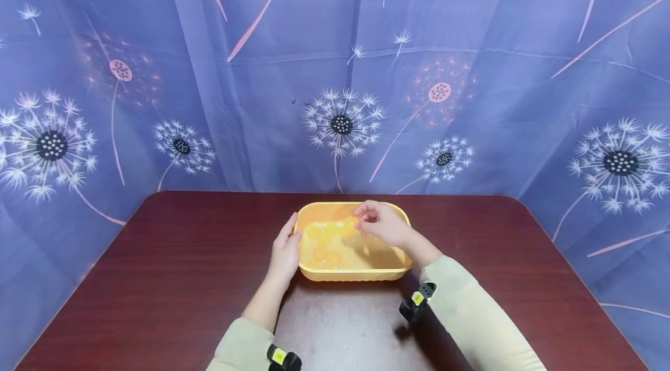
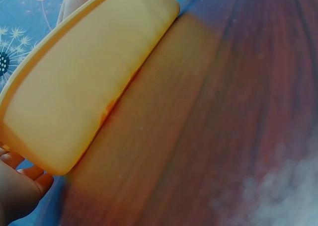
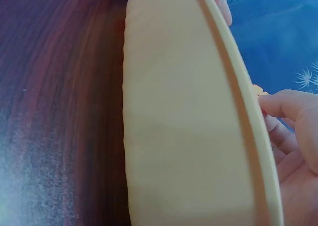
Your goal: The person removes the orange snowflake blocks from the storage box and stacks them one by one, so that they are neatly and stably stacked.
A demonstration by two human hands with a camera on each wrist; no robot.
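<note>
A yellow plastic basin [image 1: 353, 275] with rounded corners sits on the table, with several small orange pieces [image 1: 327, 256] lying on its floor towards the left. My left hand [image 1: 284, 254] holds the basin's left side, its fingers against the outer wall; in the left wrist view that hand [image 2: 20, 191] touches the lower corner. Over the basin's inside, my right hand [image 1: 381, 223] pinches a small orange piece [image 3: 259, 90] between thumb and fingertips. The piece's scalloped edge peeks above the rim in the right wrist view; most of it is hidden.
A dark red-brown wooden table [image 1: 209, 254] spreads around the basin, with a glossy reflection near its front. Behind it hangs a blue curtain [image 1: 262, 97] printed with dandelions. Small black cameras [image 1: 417, 301] are strapped at both sleeves.
</note>
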